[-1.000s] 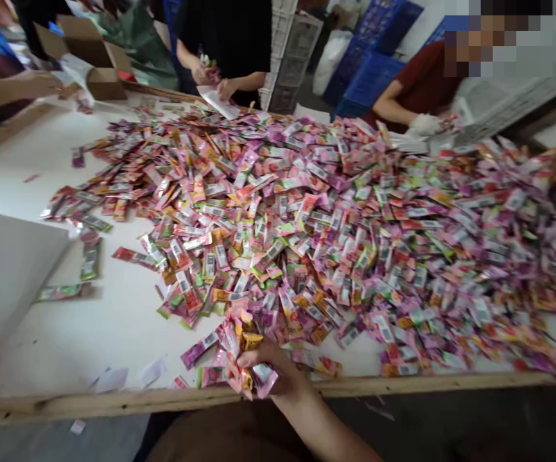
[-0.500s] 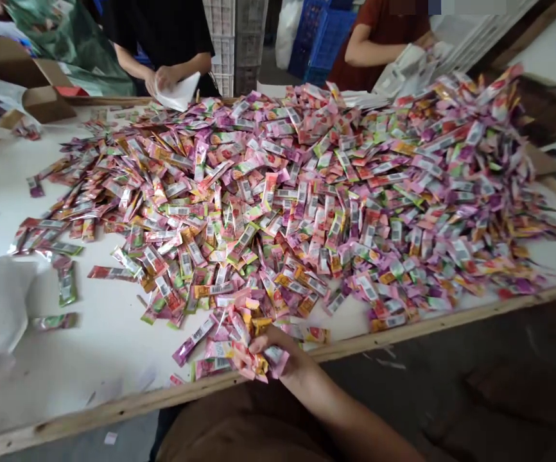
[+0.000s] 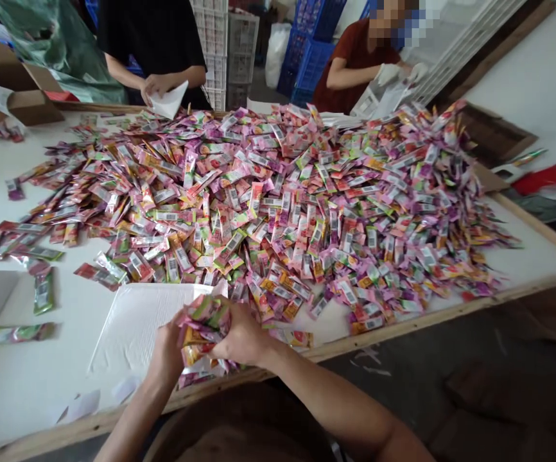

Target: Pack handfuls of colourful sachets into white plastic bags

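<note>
Gripped from both sides, one bunch of stick sachets (image 3: 203, 327) sits between your closed hands: your left hand (image 3: 168, 340) presses one flank, your right hand (image 3: 242, 333) curls round the other, with no gap showing. Half a second ago only the right was in view on that bunch; now the left has joined it, and a white plastic bag (image 3: 138, 321) has come in at the near left edge of the heap of stick sachets (image 3: 278, 224). Bunch and bag now overlap at one spot, so both your hands look committed there (whether any sachet is inside the bag, you cannot tell from this angle).

Under the heap spreads the white table (image 3: 73, 327). Beyond the heap, white crates (image 3: 213, 58) stand stacked, with blue crates (image 3: 314, 64) to their right; what they contain is too dim to make out. Off the heap's far left corner, a cardboard box (image 3: 34, 108) has its flaps spread, its contents hidden. Nearer you, the bag lies nearly flat where it shows, its mouth lost around your hands. Smallest of all, left of the heap, a green-ended sachet (image 3: 43, 292) lies loose.
</note>
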Demonstrator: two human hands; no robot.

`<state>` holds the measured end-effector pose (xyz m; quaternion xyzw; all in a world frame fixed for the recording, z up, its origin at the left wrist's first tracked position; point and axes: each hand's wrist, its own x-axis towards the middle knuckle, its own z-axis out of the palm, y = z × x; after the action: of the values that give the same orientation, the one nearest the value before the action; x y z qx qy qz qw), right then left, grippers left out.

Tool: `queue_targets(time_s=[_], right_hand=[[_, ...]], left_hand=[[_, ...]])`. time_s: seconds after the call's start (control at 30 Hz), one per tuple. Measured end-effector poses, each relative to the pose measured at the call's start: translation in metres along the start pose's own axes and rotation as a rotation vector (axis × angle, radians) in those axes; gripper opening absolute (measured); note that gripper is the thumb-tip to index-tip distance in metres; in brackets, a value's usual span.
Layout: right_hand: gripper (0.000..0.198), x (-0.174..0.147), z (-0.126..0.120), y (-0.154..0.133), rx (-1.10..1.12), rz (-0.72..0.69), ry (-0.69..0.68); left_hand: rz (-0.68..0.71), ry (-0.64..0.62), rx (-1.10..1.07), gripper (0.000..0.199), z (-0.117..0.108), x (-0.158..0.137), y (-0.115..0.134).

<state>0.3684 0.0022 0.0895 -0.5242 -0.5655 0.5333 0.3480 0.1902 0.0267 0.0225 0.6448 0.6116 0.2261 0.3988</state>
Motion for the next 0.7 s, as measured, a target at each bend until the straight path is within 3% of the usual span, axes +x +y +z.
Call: queue_targets(time_s=[0.13, 0.27, 0.33, 0.47, 0.53, 0.63, 0.7], right_hand=[[0.058, 0.002, 0.023, 0.045, -0.733, 0.052, 0.027], [0.047, 0.003, 0.037, 0.058, -1.068, -0.135, -0.092], [0.041, 0.006, 0.039, 0.056, -1.116, -0.146, -0.103], [0.028, 0.017, 0.033, 0.049, -1.018, -0.032, -0.111], [0.03, 0.021, 0.033, 0.046, -0.989, 0.032, -0.104], [0.038, 0.026, 0.042, 0.044, -0.994, 0.128, -0.05], [0.037, 0.029, 0.05, 0.043, -0.977, 0.118, -0.012]], left_hand=[[-0.1, -0.02, 0.006, 0.035, -0.024, 0.002, -0.016], [-0.032, 0.014, 0.121, 0.026, -0.022, 0.004, -0.008], [0.053, 0.032, 0.202, 0.021, -0.015, 0.003, 0.005], [0.287, 0.015, 0.386, 0.016, -0.011, -0.012, 0.022], [0.388, 0.139, 0.563, 0.014, -0.015, -0.02, 0.015], [0.403, 0.416, 0.712, 0.019, -0.019, -0.026, 0.001], [0.54, 0.419, 0.679, 0.013, -0.019, -0.025, 0.0]])
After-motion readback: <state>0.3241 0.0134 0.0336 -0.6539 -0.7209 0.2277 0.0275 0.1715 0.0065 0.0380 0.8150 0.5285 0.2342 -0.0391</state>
